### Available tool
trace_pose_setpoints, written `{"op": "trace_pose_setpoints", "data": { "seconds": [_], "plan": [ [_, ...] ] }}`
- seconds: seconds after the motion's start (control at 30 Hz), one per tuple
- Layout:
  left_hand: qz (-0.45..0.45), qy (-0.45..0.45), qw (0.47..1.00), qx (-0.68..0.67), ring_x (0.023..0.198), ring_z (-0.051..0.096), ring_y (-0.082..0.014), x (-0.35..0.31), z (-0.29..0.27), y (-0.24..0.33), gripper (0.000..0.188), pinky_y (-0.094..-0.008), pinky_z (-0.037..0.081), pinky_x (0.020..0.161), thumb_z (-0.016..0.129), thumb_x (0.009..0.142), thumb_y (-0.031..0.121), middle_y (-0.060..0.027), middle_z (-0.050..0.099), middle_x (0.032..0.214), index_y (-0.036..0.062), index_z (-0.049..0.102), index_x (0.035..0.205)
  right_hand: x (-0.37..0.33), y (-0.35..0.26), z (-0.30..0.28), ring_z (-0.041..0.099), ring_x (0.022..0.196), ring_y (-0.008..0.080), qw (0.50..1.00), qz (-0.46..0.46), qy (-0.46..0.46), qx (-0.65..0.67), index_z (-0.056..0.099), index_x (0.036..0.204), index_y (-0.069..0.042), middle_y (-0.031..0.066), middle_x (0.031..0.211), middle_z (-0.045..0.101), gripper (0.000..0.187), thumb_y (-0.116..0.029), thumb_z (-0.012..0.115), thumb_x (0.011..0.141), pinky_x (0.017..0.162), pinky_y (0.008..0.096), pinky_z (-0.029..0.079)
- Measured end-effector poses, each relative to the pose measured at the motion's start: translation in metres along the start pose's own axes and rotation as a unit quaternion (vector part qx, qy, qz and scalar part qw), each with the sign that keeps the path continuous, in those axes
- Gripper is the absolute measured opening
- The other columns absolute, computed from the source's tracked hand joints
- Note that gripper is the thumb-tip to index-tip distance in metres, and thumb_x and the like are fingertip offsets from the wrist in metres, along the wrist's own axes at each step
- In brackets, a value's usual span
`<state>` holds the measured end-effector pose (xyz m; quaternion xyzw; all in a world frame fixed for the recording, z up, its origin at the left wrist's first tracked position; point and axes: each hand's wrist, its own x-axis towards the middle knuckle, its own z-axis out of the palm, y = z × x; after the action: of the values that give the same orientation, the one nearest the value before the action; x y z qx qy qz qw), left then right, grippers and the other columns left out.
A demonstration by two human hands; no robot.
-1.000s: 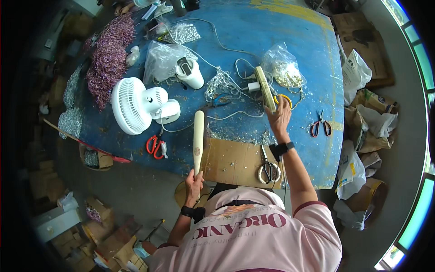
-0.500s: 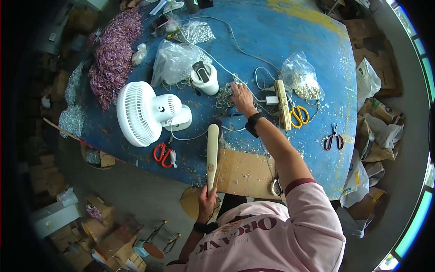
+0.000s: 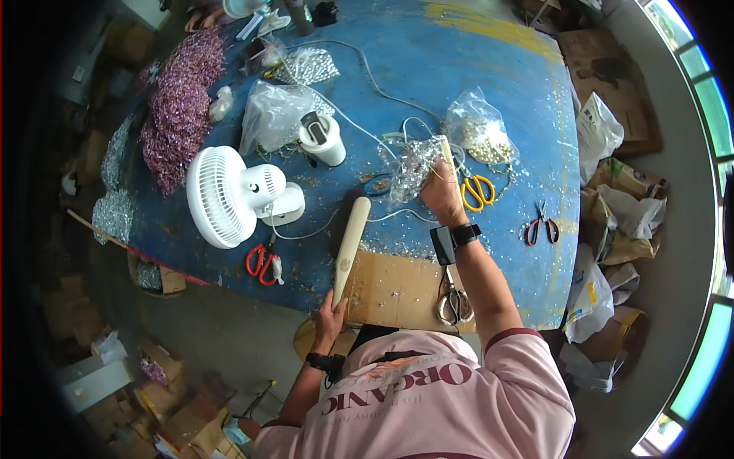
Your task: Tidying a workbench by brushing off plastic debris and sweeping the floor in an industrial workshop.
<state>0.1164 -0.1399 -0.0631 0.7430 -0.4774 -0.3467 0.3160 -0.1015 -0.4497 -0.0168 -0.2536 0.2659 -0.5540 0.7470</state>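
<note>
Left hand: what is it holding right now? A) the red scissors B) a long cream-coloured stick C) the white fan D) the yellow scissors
B: the left hand grips the near end of the long cream-coloured stick, which angles up over the blue table; the red scissors lie untouched beside it.

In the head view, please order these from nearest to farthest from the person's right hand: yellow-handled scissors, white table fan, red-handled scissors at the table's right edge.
From the right hand:
1. Yellow-handled scissors, just to its right.
2. Red-handled scissors, farther right, near the table's edge.
3. White table fan, far to the left.
</note>
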Motion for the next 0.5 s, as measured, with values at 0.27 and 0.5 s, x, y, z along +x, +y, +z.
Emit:
{"op": "trace_pose_setpoints", "data": {
  "seconds": [0.27,0.5],
  "plan": [
    [0.078,-0.09,0.982,0.149,0.095,0.052,-0.0334,0.025,0.007,0.017,0.04,-0.036,0.044,0.076,0.063,0.077,0.019,-0.0204,0.052,0.107,0.0025,0.05,0.111,-0.046,-0.019,0.011,0.053,0.099,0.0247,0.991,0.075,-0.051,0.094,0.046,0.114,-0.001,0.0135,0.11,0.053,0.039,-0.03,0.034,0.091,0.087,0.037,0.043],
    [0.121,-0.085,0.94,-0.306,0.089,0.053,-0.0163,0.116,0.02,0.175,0.05,-0.0255,0.045,0.071,0.063,0.078,0.017,-0.0096,0.055,0.108,0.0044,0.044,0.122,-0.102,-0.006,0.021,0.053,0.093,0.0148,0.979,0.143,-0.143,0.035,0.044,0.12,-0.003,0.0054,0.108,0.054,0.051,-0.043,0.036,0.089,0.083,0.0281,0.042]
  ]
}}
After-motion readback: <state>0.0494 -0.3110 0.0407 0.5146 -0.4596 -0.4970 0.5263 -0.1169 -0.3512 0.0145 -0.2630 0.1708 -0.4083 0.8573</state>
